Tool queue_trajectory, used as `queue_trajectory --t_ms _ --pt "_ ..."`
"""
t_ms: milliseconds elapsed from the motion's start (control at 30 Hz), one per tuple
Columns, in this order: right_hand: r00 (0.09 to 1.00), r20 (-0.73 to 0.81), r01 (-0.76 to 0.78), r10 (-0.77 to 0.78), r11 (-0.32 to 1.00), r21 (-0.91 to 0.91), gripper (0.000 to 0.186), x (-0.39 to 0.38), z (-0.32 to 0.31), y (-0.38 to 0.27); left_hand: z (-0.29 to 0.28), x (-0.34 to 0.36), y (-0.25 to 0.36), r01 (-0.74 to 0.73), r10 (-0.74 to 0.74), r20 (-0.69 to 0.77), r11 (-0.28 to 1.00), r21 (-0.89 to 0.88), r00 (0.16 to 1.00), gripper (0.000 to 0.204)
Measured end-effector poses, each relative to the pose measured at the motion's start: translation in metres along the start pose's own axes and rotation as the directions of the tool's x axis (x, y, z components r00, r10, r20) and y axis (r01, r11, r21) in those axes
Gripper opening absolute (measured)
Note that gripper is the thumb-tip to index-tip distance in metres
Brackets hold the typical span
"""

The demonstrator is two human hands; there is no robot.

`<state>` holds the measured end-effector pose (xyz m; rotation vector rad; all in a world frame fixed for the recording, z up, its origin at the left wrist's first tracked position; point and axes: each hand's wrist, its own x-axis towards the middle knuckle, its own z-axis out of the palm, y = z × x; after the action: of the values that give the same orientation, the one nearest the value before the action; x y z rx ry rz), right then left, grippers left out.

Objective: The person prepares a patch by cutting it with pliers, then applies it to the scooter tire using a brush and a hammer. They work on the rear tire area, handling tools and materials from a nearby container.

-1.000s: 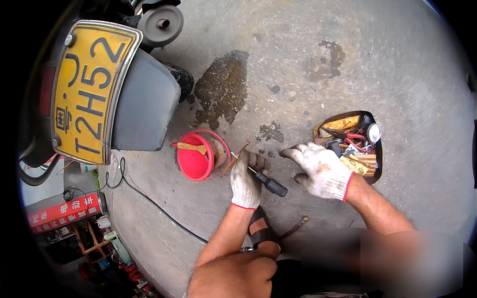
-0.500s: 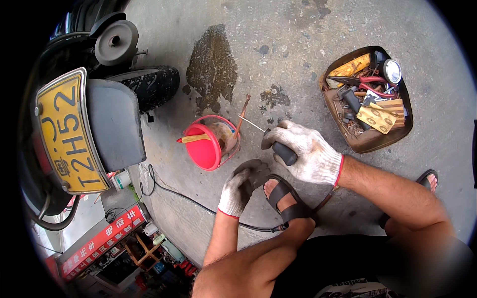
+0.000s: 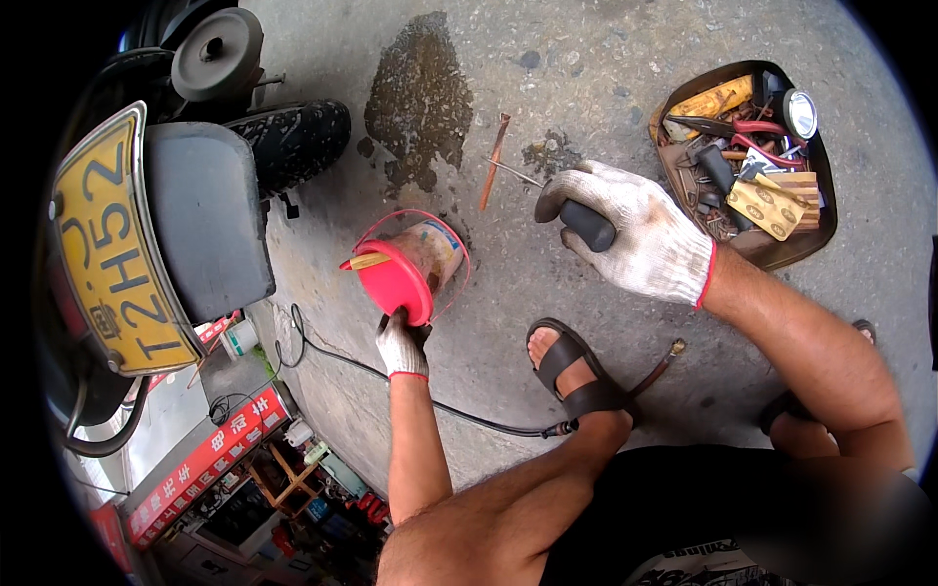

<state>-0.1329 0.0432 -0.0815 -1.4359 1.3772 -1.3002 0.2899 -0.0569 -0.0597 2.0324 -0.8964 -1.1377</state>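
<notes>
Screwdriver point(image 3: 576, 217): stayed clenched in right hand point(image 3: 640, 239).
Left hand point(image 3: 401, 344): had moved to grasp red-lidded tub point(image 3: 405, 273).
Nearby: tool tray point(image 3: 826, 210), hose point(image 3: 440, 405), tyre point(image 3: 293, 142).

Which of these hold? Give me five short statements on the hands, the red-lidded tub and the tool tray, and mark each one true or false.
1. The left hand touches the red-lidded tub. True.
2. The right hand grips a black-handled tool. True.
3. Both hands are bare. False: both wear gloves.
4. The tool tray lies beside the left hand. False: it lies by the right hand.
5. The sandalled foot stands on the ground near a thin hose. True.
</notes>
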Motion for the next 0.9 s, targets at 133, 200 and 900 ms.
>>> queue_trajectory --t_ms 133,200,900 --pt "1.0 -0.009 -0.015 0.014 1.0 -0.017 0.027 0.002 0.001 0.006 -0.049 0.0 -0.013 0.074 -0.07 -0.051 0.994 0.08 0.996 0.034" --pt "1.0 0.007 -0.016 0.016 0.999 -0.034 0.027 0.003 0.002 0.005 -0.073 0.0 -0.021 0.116 -0.105 -0.094 0.987 0.109 0.99 0.031" --pt "0.998 -0.055 0.017 -0.018 1.0 -0.021 0.027 0.009 0.028 0.004 0.109 0.062 0.218 -0.805 0.783 0.286 0.413 0.426 0.553 0.035"
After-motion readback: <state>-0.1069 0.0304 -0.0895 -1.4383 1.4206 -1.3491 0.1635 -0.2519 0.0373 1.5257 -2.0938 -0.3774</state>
